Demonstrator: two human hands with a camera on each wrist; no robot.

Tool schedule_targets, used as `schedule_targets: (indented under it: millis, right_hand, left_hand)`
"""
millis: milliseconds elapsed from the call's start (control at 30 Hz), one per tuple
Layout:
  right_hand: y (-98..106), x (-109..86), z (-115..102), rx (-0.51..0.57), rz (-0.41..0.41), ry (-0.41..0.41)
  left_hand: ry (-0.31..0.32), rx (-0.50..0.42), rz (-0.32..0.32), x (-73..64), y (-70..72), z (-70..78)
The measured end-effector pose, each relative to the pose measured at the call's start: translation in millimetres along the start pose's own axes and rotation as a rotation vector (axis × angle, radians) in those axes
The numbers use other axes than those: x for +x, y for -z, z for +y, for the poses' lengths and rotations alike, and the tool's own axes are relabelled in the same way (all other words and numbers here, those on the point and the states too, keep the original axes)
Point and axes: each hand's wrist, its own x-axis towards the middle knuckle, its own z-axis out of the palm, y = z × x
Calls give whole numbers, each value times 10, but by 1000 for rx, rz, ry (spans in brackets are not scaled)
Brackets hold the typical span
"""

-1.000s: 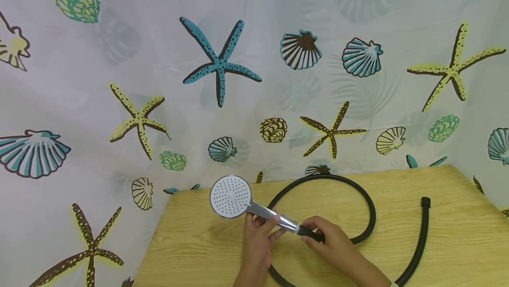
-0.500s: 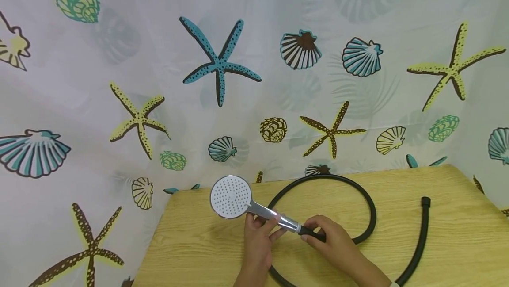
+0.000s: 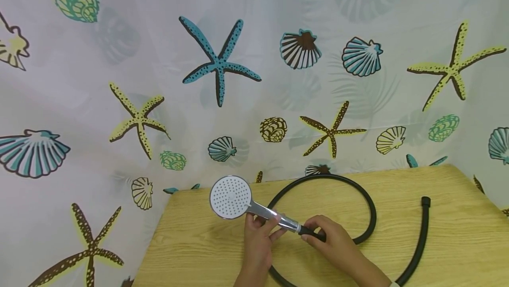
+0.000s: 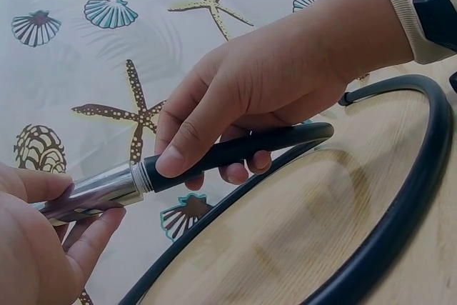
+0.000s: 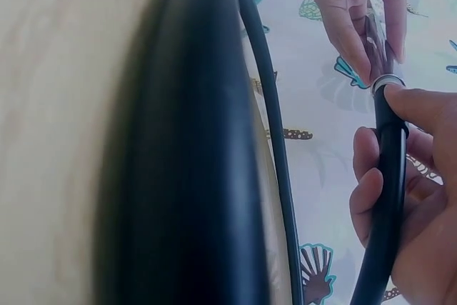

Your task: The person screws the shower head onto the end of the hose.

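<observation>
A chrome hand shower with a round white spray face (image 3: 230, 197) is held above the table, its face turned toward the head camera. My left hand (image 3: 257, 245) grips its handle (image 3: 286, 222) between thumb and fingers. Against the handle's lower end sits the black end of a shower hose (image 3: 312, 234). My right hand (image 3: 332, 238) pinches that end, thumb on one side and fingers curled under it. In the left wrist view a narrow band of threads (image 4: 144, 176) shows between the chrome handle and the black hose end.
The hose loops over the wooden table (image 3: 191, 238). Its other end, a black connector (image 3: 426, 201), lies at the right. A white curtain (image 3: 254, 83) printed with starfish and shells hangs behind and at both sides of the table.
Between the earlier frames and now, the right hand and hose end have shifted very slightly to the right. The left hand and hand shower look the same.
</observation>
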Motion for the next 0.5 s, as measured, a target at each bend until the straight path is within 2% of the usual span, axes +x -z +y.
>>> schedule_targets:
  millis: [167, 500]
  right_hand:
    - [2, 3, -4, 14, -14, -8]
    - [-8, 7, -12, 33, -32, -10]
  left_hand:
    - [-18, 2, -5, -17, -3, 10]
    - [-12, 3, 1, -31, 0, 22]
